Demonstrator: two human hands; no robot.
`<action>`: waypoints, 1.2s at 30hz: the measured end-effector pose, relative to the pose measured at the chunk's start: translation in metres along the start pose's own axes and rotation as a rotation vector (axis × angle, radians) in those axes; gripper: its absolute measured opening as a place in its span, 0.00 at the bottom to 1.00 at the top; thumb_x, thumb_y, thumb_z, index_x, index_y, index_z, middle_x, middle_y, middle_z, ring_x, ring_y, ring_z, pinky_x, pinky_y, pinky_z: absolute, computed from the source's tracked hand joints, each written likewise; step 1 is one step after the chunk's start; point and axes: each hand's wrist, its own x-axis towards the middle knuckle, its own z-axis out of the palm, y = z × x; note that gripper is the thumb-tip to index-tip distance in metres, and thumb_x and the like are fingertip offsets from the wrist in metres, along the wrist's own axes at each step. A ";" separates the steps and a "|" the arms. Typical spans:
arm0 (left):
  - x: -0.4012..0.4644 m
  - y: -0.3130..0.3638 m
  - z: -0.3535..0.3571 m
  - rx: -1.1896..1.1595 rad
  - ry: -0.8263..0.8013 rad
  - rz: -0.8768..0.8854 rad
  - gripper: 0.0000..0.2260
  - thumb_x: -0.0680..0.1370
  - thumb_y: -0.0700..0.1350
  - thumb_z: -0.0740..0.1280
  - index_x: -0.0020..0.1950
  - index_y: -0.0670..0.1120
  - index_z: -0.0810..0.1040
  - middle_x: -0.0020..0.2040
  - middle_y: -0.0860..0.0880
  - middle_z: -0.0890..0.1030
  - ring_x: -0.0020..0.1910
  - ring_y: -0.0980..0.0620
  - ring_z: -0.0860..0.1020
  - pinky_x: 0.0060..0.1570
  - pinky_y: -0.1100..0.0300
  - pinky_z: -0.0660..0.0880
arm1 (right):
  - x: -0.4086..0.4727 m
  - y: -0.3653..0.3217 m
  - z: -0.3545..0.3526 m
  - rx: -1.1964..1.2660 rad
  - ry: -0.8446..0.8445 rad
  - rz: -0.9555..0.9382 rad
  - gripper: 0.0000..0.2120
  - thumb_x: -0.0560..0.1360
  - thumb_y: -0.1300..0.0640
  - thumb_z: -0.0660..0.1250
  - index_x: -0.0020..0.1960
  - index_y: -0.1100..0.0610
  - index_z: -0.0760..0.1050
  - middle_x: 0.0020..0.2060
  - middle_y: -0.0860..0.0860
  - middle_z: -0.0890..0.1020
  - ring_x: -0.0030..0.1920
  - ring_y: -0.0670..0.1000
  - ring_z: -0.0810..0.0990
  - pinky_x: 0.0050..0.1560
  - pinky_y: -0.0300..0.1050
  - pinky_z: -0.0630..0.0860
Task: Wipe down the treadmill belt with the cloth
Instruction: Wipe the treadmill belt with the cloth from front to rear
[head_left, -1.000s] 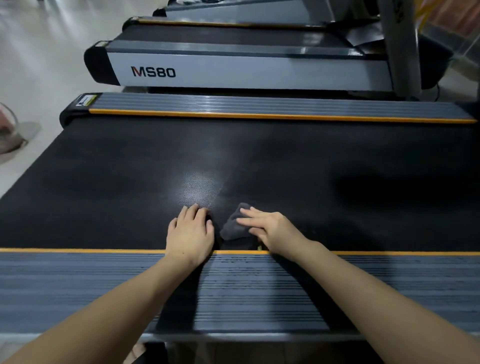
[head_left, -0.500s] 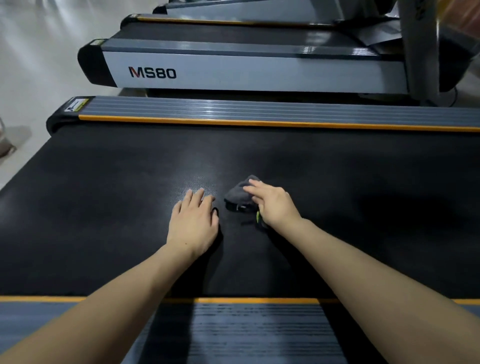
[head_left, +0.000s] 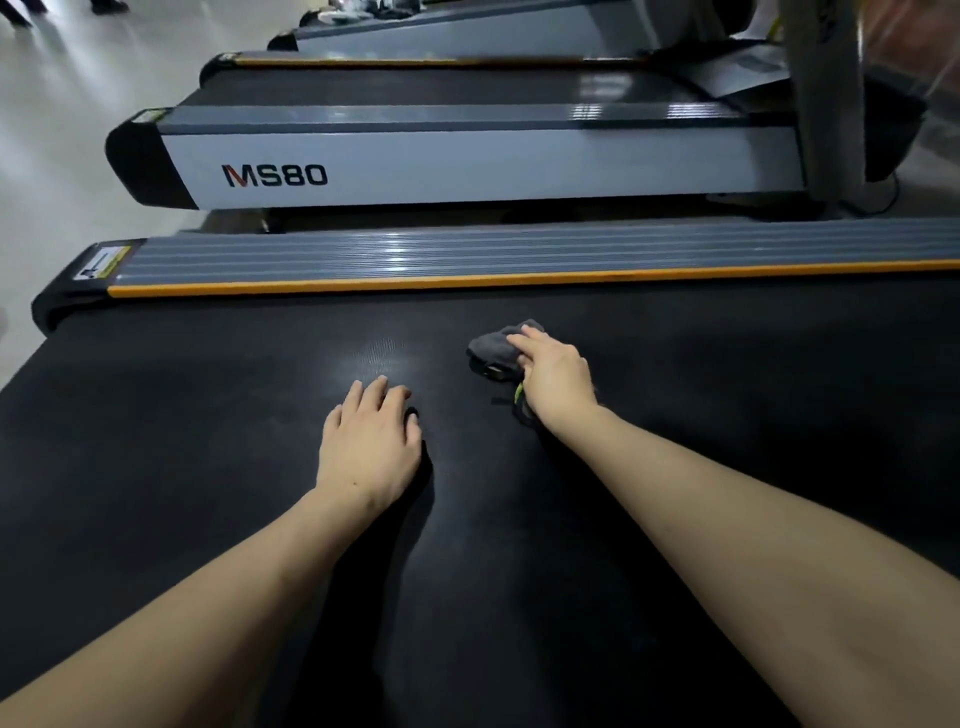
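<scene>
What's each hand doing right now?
Left hand: open, flat on the belt.
Right hand: open, fingers pressing the cloth.

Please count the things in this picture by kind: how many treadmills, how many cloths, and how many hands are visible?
Treadmills: 3, the near one with the black belt, the MS80 one, and one more behind.
Cloths: 1, the grey cloth.
Hands: 2, the left hand and the right hand.
Total: 6
</scene>
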 end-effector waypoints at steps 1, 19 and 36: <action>0.010 -0.004 0.001 0.008 0.002 0.010 0.19 0.83 0.52 0.53 0.73 0.51 0.69 0.79 0.49 0.63 0.79 0.48 0.55 0.74 0.49 0.56 | 0.006 -0.002 0.001 -0.004 0.018 0.023 0.18 0.81 0.60 0.59 0.68 0.47 0.75 0.73 0.44 0.70 0.69 0.53 0.71 0.68 0.46 0.66; 0.075 -0.114 0.005 0.104 0.031 0.034 0.19 0.82 0.58 0.53 0.72 0.57 0.68 0.76 0.52 0.66 0.77 0.46 0.59 0.72 0.46 0.61 | 0.032 -0.039 0.040 -0.277 0.065 0.003 0.24 0.82 0.50 0.58 0.76 0.52 0.62 0.77 0.52 0.60 0.76 0.55 0.59 0.73 0.50 0.58; 0.049 -0.151 -0.006 0.093 0.007 -0.088 0.25 0.81 0.65 0.48 0.78 0.63 0.60 0.82 0.54 0.57 0.81 0.49 0.52 0.77 0.45 0.54 | 0.075 -0.127 0.110 -0.161 -0.093 -0.365 0.25 0.77 0.58 0.59 0.72 0.42 0.67 0.77 0.45 0.60 0.75 0.52 0.63 0.71 0.50 0.66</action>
